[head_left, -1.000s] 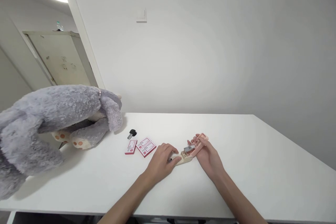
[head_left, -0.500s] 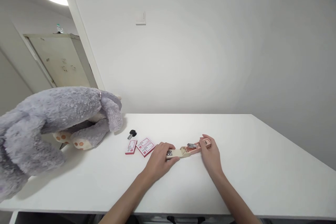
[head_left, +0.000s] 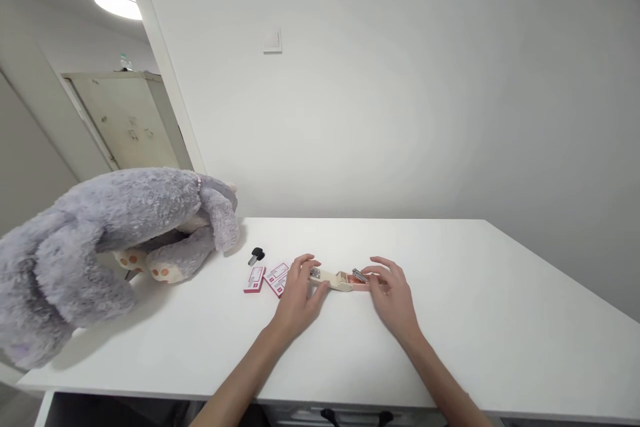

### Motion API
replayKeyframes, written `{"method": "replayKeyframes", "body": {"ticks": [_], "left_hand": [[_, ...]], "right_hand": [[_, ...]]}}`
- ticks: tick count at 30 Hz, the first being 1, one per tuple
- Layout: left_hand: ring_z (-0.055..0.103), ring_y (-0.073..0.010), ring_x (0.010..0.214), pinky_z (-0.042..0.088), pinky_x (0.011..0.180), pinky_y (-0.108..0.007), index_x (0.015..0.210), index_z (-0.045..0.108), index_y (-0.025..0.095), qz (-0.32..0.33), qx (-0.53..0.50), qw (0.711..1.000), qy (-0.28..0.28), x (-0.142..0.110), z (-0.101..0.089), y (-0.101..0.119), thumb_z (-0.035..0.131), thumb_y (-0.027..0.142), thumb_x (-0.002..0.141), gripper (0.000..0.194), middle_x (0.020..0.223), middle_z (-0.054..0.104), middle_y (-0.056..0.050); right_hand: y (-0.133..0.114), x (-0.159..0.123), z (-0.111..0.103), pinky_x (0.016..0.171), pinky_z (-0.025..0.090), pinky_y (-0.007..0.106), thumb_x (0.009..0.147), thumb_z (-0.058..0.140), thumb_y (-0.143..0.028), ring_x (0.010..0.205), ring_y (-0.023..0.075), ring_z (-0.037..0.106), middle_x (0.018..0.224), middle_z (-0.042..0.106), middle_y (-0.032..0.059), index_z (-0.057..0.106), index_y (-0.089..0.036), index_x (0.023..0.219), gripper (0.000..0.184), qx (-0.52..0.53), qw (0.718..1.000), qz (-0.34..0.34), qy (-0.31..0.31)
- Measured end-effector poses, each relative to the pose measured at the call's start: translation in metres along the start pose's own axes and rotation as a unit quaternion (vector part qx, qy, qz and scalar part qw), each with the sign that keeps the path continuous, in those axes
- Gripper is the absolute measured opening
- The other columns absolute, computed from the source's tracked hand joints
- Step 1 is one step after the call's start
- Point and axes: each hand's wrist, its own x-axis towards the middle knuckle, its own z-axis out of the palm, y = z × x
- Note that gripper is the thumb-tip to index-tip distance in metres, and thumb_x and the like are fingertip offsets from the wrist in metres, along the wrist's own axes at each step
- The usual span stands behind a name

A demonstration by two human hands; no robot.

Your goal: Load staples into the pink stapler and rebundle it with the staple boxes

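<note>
A stapler (head_left: 330,279) lies opened out flat on the table, its cream half to the left and its pink half to the right. My left hand (head_left: 296,293) grips the cream end, with the thumb along the near side and the fingers over the far side. Around the pink end, my right hand (head_left: 395,292) has its thumb and fingers closed, hiding that end. A small silver metal part (head_left: 359,275) sticks up at a tilt from the pink half, close to my right fingertips.
Left of my left hand lie small red-and-white boxes (head_left: 255,279), partly behind the hand. Behind them is a small black-and-grey object (head_left: 257,255). A large grey plush toy (head_left: 135,207) covers the left of the white table (head_left: 200,340). A wall rises behind.
The stapler has turned a little, its pink half now lying more level. My right hand has shifted left over the pink half, and the silver part is tilted more steeply.
</note>
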Motion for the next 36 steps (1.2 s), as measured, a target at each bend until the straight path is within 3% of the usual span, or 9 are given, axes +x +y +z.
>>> {"method": "replayKeyframes", "body": {"ticks": [7,13,23,30,36], "left_hand": [[0.056,-0.0297,0.124,0.046,0.105,-0.051,0.125,0.052,0.023,-0.028,0.065,0.993,0.092,-0.005,-0.029,-0.018,0.047,0.027,0.102,0.024,0.130,0.058,-0.013],[0.057,-0.0316,0.116,0.046,0.100,-0.052,0.120,0.055,0.023,-0.003,0.140,0.989,0.040,-0.017,-0.045,-0.028,0.053,0.028,0.096,0.024,0.120,0.064,-0.011],[0.053,-0.0338,0.129,0.044,0.106,-0.056,0.125,0.058,0.024,-0.013,0.178,0.984,0.004,-0.022,-0.044,-0.033,0.055,0.027,0.096,0.029,0.134,0.064,-0.011],[0.051,-0.0328,0.133,0.043,0.109,-0.056,0.130,0.063,0.026,0.002,0.196,0.981,0.010,-0.025,-0.041,-0.038,0.053,0.028,0.097,0.034,0.140,0.063,-0.009],[0.051,-0.0329,0.132,0.045,0.108,-0.056,0.129,0.062,0.026,0.009,0.202,0.979,0.010,-0.025,-0.039,-0.039,0.054,0.027,0.097,0.034,0.139,0.063,-0.009]], "right_hand": [[0.000,-0.001,0.003,0.093,0.058,0.054,0.098,0.052,-0.035,0.137,0.0340,0.045,0.139,0.055,0.0097,0.080,-0.035,0.104,0.028,0.031,0.998,-0.022,-0.052],[0.007,-0.001,0.003,0.095,0.056,0.058,0.095,0.052,-0.030,0.131,0.0347,0.051,0.143,0.052,0.0085,0.079,-0.036,0.109,0.031,0.030,0.997,-0.023,-0.064],[0.009,-0.001,0.004,0.105,0.050,0.054,0.097,0.043,-0.024,0.131,0.0298,0.052,0.140,0.053,0.0071,0.077,-0.037,0.117,0.042,-0.030,0.994,-0.046,-0.099],[-0.005,-0.004,0.004,0.088,0.057,0.050,0.096,0.049,-0.031,0.106,0.0294,0.066,0.136,0.056,0.0098,0.072,-0.033,0.113,0.028,-0.030,0.996,-0.036,-0.076],[-0.004,-0.005,0.005,0.089,0.058,0.048,0.096,0.054,-0.036,0.097,0.0272,0.070,0.130,0.058,0.0100,0.068,-0.029,0.103,0.017,-0.004,0.998,-0.022,-0.056]]}}
